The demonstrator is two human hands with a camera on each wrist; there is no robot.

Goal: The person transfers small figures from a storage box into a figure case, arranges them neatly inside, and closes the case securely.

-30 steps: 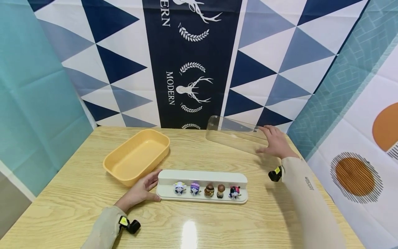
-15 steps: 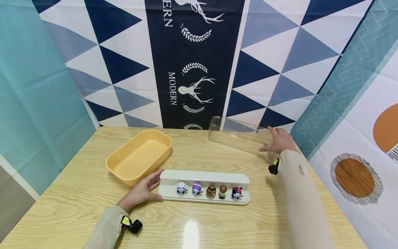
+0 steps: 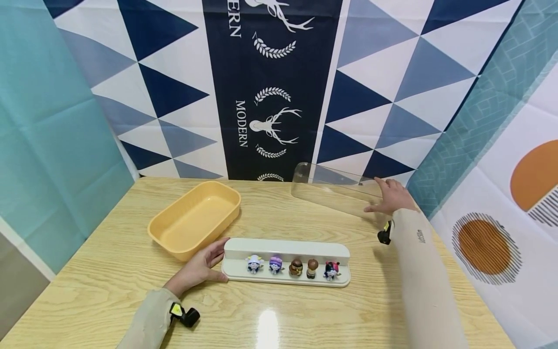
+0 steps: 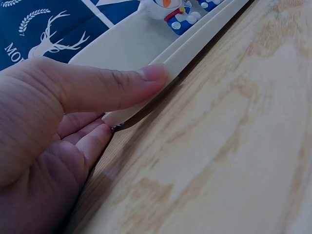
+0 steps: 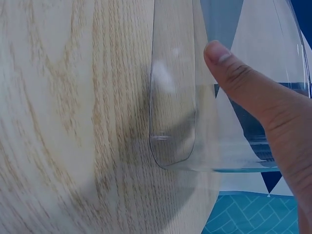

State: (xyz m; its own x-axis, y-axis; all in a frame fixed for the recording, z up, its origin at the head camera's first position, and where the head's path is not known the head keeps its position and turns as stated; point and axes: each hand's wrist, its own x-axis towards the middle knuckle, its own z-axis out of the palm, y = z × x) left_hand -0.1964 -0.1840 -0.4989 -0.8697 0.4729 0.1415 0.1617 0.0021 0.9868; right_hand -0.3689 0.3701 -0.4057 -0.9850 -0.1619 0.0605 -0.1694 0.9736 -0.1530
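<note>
A long cream display stand (image 3: 283, 248) bears several small figurines (image 3: 295, 267) in a row on its lower step. My left hand (image 3: 198, 269) grips the stand's left end; in the left wrist view its thumb (image 4: 122, 87) presses the front lip and the fingers are at the end, partly hidden. At the back right, my right hand (image 3: 391, 198) holds the right end of a clear plastic cover (image 3: 333, 191). Close up in the right wrist view, the thumb (image 5: 243, 80) lies on the cover's near wall, while the other fingers are out of sight.
A yellow plastic basin (image 3: 192, 228) stands left of the stand, close to my left hand. All of this is on a wood-grain table (image 3: 270, 310). A patterned cloth backdrop (image 3: 279, 72) rises right behind the table's far edge.
My right hand shifted slightly right and its forearm turned a little between the first two frames. Since then both hands hold nearly still. The stand and cover have not visibly moved.
</note>
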